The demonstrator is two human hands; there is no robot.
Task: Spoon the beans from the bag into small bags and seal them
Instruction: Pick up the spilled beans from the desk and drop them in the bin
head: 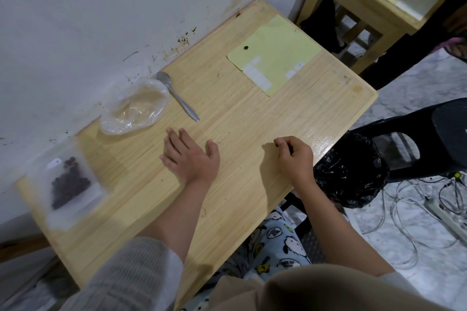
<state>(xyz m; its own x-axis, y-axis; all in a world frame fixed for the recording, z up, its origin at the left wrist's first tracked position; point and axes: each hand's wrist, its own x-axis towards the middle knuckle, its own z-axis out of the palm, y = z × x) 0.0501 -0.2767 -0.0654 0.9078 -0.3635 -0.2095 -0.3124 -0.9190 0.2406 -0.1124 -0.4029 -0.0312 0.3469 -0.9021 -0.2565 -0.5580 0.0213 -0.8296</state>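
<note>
A small frosted zip bag [66, 183] holding dark beans lies flat at the left end of the wooden table [242, 118]. A crumpled clear plastic bag [134, 108] sits by the wall and looks empty. Just right of it lies a metal spoon [178, 97], bowl toward the wall. My left hand [189, 156] rests palm down on the table, fingers straight, below the clear bag. My right hand [294, 156] rests on the table farther right with its fingers curled; nothing shows in it.
A pale yellow-green board [275, 54] with a single dark bean [246, 47] on it lies at the table's far right. A bin with a black liner [350, 171] stands beside the table's right edge, next to a black chair [429, 134]. Cables [429, 199] lie on the floor.
</note>
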